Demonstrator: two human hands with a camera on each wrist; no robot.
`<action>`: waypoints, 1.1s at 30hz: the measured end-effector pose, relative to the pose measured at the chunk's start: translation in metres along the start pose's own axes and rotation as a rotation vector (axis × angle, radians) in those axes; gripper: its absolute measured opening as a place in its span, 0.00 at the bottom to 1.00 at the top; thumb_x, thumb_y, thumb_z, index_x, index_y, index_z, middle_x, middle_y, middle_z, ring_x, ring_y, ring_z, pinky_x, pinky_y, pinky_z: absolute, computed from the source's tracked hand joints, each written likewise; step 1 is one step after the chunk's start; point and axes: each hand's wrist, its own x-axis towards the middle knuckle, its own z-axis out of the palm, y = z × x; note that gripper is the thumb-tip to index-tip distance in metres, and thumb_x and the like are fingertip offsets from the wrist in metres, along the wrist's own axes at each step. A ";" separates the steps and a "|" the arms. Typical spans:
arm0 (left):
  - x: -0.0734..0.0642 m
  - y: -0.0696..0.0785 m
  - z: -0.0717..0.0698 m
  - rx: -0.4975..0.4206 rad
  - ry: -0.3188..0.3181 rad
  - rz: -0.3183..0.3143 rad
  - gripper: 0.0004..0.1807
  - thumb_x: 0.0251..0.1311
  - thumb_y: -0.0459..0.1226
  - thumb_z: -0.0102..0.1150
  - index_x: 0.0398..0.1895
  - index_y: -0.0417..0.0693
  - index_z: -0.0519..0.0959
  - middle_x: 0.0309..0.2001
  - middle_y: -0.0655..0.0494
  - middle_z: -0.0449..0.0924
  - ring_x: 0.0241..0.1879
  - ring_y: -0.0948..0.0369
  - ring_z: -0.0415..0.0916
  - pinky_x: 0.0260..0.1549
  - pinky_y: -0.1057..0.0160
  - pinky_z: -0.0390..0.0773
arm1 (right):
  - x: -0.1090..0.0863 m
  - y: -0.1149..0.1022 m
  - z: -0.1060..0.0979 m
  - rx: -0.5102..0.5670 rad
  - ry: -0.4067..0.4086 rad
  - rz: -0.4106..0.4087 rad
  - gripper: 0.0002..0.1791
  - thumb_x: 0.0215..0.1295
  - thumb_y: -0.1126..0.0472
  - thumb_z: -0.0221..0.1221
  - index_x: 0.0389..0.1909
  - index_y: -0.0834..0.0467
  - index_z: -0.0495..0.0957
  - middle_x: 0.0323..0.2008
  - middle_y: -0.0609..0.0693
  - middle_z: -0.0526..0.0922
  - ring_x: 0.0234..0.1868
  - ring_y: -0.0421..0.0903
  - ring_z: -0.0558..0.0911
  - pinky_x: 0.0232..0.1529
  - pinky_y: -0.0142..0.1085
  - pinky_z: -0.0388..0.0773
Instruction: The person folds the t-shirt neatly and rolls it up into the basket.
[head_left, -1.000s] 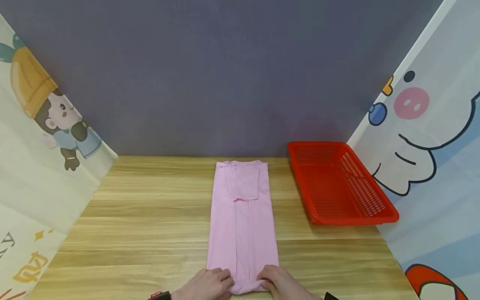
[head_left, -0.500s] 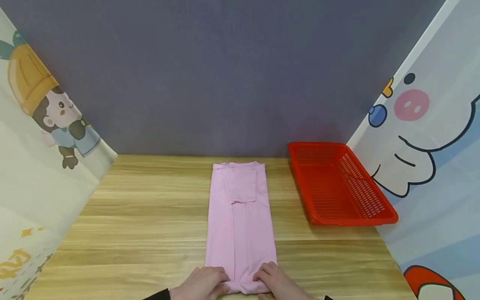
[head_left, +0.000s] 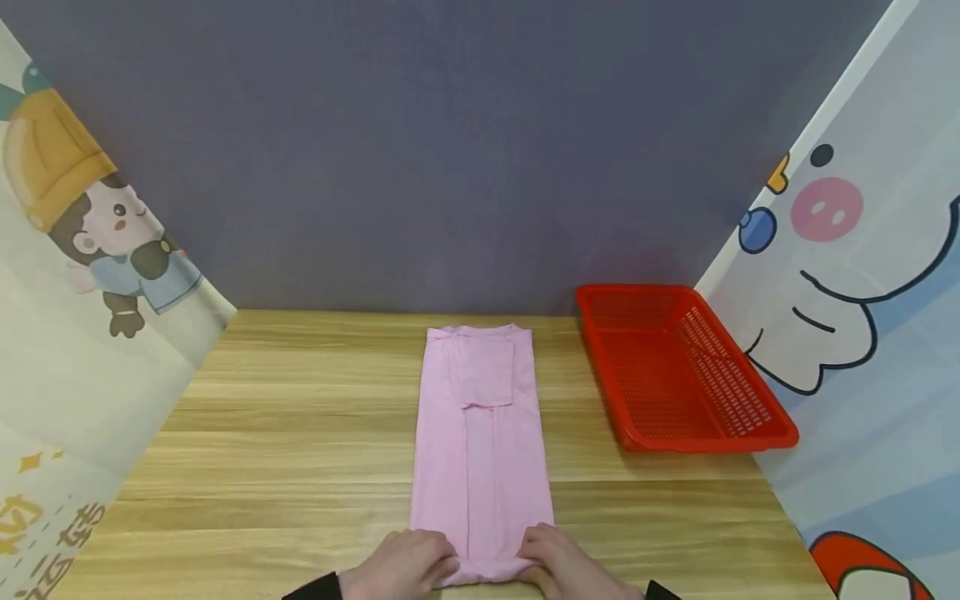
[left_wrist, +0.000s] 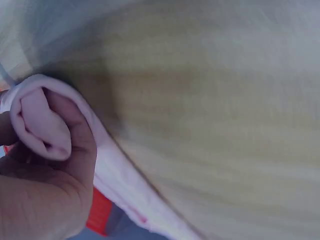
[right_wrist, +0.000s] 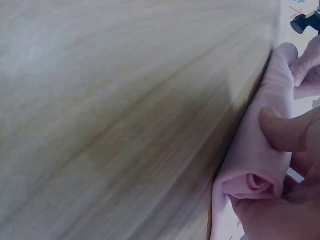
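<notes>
1. Hands, a pair. Left hand (head_left: 401,565) and right hand (head_left: 570,567) each grip one end of a roll, thumb and fingers curled round it; the two-ended hold presumably keeps the roll even and tight. Compared with a second ago, the fingertips stand slightly wider apart.

2. Dark cuffs, two, one at the left wrist (head_left: 318,587) and one at the right (head_left: 660,592); cut by the lower border of the head view.

3. Rolled edge (head_left: 487,571), nearest part of the cloth, between the hands. The left wrist view shows its coiled end, several layers deep. It appears a little flatter and more even across than a second ago.

4. Pink cloth (head_left: 480,483), lying lengthwise on the desk (head_left: 300,433) in front of the person; exact garment type cannot be told. Its sides are turned inward to a narrow strip, probably so that the roll stays compact. The whole sits slightly nearer the person than a second ago.

5. Folded panel (head_left: 483,371), squarish, lying on the strip's far end; unchanged in arrangement.

6. Red basket (head_left: 708,443), perforated, on the desk right of the cloth and apart from it, seemingly set aside to leave working room; same place as before.

7. Grey wall (head_left: 450,167), behind the desk; unchanged.
</notes>
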 end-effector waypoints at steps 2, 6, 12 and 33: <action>0.000 -0.002 0.001 0.132 0.045 0.111 0.07 0.69 0.46 0.57 0.34 0.59 0.83 0.28 0.72 0.79 0.26 0.75 0.73 0.23 0.74 0.69 | 0.000 0.000 -0.001 0.053 -0.025 0.049 0.03 0.66 0.58 0.64 0.33 0.46 0.84 0.30 0.36 0.76 0.36 0.28 0.71 0.40 0.18 0.66; 0.000 -0.010 0.006 0.497 0.237 0.395 0.10 0.64 0.50 0.62 0.42 0.59 0.81 0.28 0.72 0.79 0.25 0.75 0.72 0.21 0.78 0.65 | 0.001 0.002 -0.002 0.081 -0.045 0.078 0.05 0.68 0.57 0.61 0.32 0.46 0.83 0.30 0.36 0.76 0.35 0.27 0.71 0.39 0.18 0.66; 0.000 -0.019 0.008 0.605 0.285 0.515 0.13 0.62 0.56 0.62 0.35 0.61 0.79 0.25 0.73 0.74 0.24 0.76 0.68 0.19 0.80 0.60 | 0.002 0.004 -0.002 0.089 -0.053 0.063 0.05 0.68 0.58 0.61 0.32 0.47 0.83 0.30 0.37 0.77 0.35 0.27 0.72 0.39 0.17 0.66; 0.005 -0.016 0.017 0.264 0.281 0.232 0.18 0.67 0.38 0.58 0.19 0.57 0.66 0.16 0.70 0.67 0.18 0.73 0.65 0.16 0.75 0.55 | 0.002 -0.003 0.005 -0.389 0.001 -0.119 0.13 0.57 0.57 0.69 0.40 0.49 0.76 0.38 0.38 0.75 0.39 0.33 0.72 0.42 0.22 0.71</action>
